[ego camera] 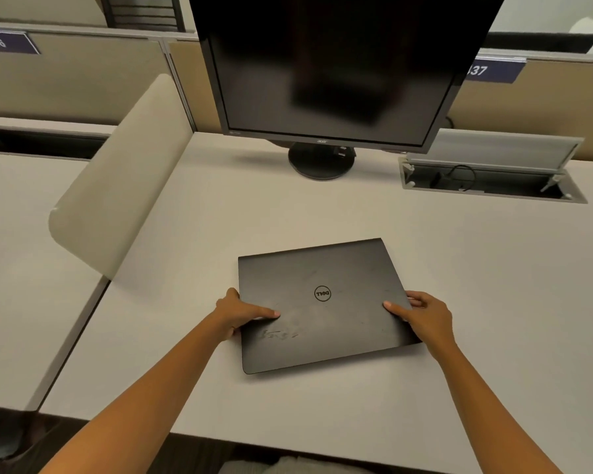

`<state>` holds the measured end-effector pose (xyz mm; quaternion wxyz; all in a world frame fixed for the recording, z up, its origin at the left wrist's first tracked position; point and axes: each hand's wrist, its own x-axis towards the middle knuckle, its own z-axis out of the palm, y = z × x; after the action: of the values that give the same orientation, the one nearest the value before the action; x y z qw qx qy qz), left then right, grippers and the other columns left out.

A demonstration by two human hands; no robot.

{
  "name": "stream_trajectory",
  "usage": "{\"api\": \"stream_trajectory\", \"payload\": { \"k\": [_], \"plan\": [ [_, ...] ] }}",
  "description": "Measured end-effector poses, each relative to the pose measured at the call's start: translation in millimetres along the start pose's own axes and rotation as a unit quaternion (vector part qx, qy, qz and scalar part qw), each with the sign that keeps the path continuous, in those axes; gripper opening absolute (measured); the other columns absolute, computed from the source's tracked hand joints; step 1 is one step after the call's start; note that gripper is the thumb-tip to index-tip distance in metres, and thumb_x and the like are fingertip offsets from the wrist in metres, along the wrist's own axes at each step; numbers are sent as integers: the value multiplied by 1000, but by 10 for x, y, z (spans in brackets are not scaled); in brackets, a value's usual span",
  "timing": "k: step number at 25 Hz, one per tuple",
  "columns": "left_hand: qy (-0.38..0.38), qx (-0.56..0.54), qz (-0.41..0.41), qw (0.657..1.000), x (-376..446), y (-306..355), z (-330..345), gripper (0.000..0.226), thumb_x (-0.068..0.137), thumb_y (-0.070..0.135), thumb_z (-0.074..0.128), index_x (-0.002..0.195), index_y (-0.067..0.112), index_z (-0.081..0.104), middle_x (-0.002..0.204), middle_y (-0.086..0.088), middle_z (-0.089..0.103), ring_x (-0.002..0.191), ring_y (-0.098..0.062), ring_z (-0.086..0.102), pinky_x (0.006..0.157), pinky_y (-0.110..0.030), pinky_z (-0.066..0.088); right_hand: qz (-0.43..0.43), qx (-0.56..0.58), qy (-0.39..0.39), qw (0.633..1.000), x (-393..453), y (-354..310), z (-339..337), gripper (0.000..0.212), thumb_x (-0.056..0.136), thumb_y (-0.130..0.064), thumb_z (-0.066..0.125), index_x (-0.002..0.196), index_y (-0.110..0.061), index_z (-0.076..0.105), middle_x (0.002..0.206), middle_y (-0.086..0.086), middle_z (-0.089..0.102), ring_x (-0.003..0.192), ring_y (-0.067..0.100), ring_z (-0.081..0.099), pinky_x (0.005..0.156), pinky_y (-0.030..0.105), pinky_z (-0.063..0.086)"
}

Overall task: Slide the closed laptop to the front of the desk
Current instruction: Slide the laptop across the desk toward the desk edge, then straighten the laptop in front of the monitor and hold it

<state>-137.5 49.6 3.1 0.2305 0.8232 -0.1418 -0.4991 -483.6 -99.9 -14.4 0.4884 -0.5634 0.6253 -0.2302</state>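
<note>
Both forearms reaching over desk (493,268) front edge; left hand (240,314) and right hand (425,316) clamping closed laptop (322,302) by its side edges, mid-desk, slightly skewed. Risks: uneven pull twisting it; overshoot past front edge.

Both arms bare, stretched forward from lower corners, converging toward middle. Left hand (241,314) clamped on left edge of laptop (322,302): thumb lying flat on lid pointing right, fingers curled under side. Right hand (421,316) clamped on right edge: thumb on lid pointing left, fingers wrapped round edge, tips partly hidden. Wrists straight, roughly level with each other. Forearms angled inward, elbows out of view.
</note>
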Motion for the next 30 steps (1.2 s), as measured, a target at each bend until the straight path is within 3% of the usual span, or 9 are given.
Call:
{"api": "stream_trajectory", "payload": {
  "k": [5,9,11,13,15,17,23,27,30],
  "plan": [
    [-1,31,50,998,7,-60,-26,99,52,47,98,130,18,45,129,-4,57,114,-26,57,72,-33,52,-11,-70,32,997,-12,-36,-20,59,62,-41,93,111,-14,76,92,1,77,79,15,73,68,21,50],
    [-13,71,67,995,11,-105,-40,97,56,54,93,131,19,43,128,-2,57,112,-25,59,65,-29,51,-29,-124,-1,992,70,-45,-106,57,62,-44,92,108,-15,77,77,-3,77,72,4,69,64,16,46],
    [-2,77,71,995,18,-93,-52,97,57,60,91,129,17,41,125,-3,55,110,-25,58,68,-31,53,-38,-113,-23,993,143,-69,-140,63,65,-45,90,117,-14,72,90,-4,73,81,6,67,74,20,48],
    [78,54,116,989,31,-83,10,98,57,60,90,127,14,39,127,-7,51,112,-27,56,81,-37,54,-54,-62,-41,996,218,-80,-122,73,70,-42,87,133,-14,60,112,-1,66,99,15,65,87,24,48],
    [166,27,190,967,33,-88,159,106,59,55,92,137,12,35,136,-11,41,125,-30,47,103,-41,46,-67,-2,-65,996,253,-92,-52,82,74,-36,86,144,-17,49,130,-3,59,117,18,59,97,27,47],
    [191,13,235,953,13,-153,326,111,61,53,91,145,13,31,141,-10,33,132,-29,38,112,-40,36,-87,22,-86,992,233,-69,38,89,74,-35,87,150,-21,42,138,-10,53,125,11,54,103,28,45],
    [148,-86,302,938,47,-514,326,115,54,52,95,146,29,31,141,7,38,131,-16,45,111,-43,44,-123,8,-84,989,186,61,96,85,82,-35,81,154,-24,37,151,-6,47,133,13,50,109,32,44],
    [144,-53,313,937,-43,-645,329,124,52,65,90,153,31,27,141,23,34,129,2,38,109,-24,35,-125,6,-81,989,75,125,131,83,85,-34,77,155,-24,34,154,-7,43,135,11,47,111,32,41],
    [134,-40,317,938,-78,-695,302,122,57,59,91,156,31,25,148,21,34,130,4,36,109,-21,32,-125,27,-60,990,-92,220,190,82,86,-32,77,155,-23,34,153,-8,44,134,10,48,111,31,42]
  ]
}}
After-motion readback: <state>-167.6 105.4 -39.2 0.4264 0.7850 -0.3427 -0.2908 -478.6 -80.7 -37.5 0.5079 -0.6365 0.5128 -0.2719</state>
